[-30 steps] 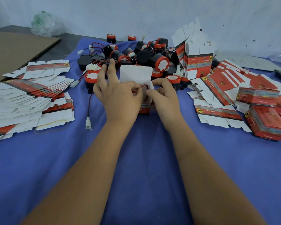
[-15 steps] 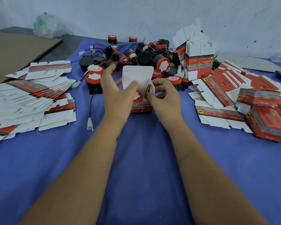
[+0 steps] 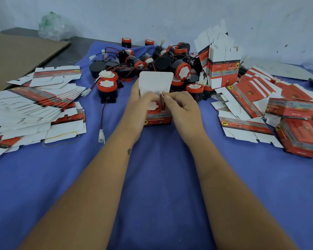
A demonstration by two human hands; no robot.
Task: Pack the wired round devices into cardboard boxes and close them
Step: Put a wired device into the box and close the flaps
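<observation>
A small red cardboard box (image 3: 158, 120) stands on the blue cloth at the centre, its white lid flap (image 3: 155, 81) upright. Inside it sits a round black device with a red and white top (image 3: 153, 106). My left hand (image 3: 140, 105) holds the box's left side, thumb over the opening. My right hand (image 3: 182, 107) pinches the small right side flap (image 3: 162, 103). Behind the box lies a heap of round wired devices (image 3: 163, 60). One more device (image 3: 107, 89) stands to the left, its wire and white plug (image 3: 101, 137) trailing toward me.
Flat unfolded boxes (image 3: 31, 103) are piled at the left, with a yellow rubber band (image 3: 61, 139) beside them. An upright bundle of flat boxes (image 3: 222, 67) stands at the back right. Closed red boxes (image 3: 296, 127) are stacked at the right. A brown cardboard sheet (image 3: 16, 51) lies at the far left.
The box has come down onto the cloth and nearer to me. My left fingers dropped from the lid flap to the box's side. My right hand took hold of the side flap.
</observation>
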